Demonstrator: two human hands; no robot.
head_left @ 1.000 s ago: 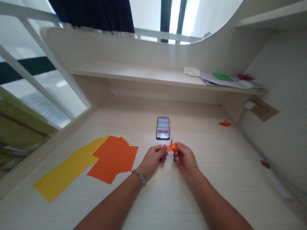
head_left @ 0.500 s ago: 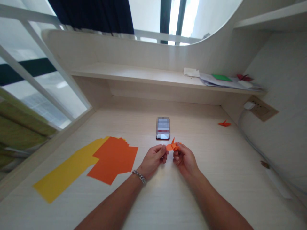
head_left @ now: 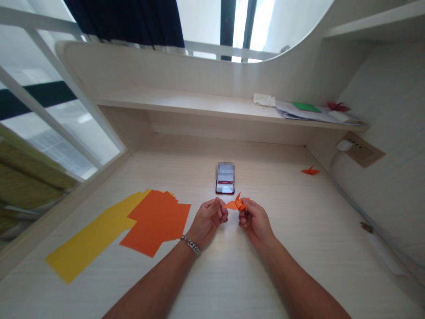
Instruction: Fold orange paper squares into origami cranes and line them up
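Note:
An orange origami crane with pointed wings is pinched at its right side by my right hand, above the desk. Part of the crane is hidden behind my right thumb and fingers. My left hand, with a chain bracelet on its wrist, is just left of the crane's pointed left tip. Its fingers are curled in and the thumb lies close to them; I see nothing in its grip.
A phone lies beyond the hands. Orange sheets overlap yellow sheets at left. Another orange origami piece sits at right, near a cable. Papers lie on the shelf.
My left fingers have let go of the crane's left end and drawn slightly left. The left tip now shows, and my right hand still holds the crane.

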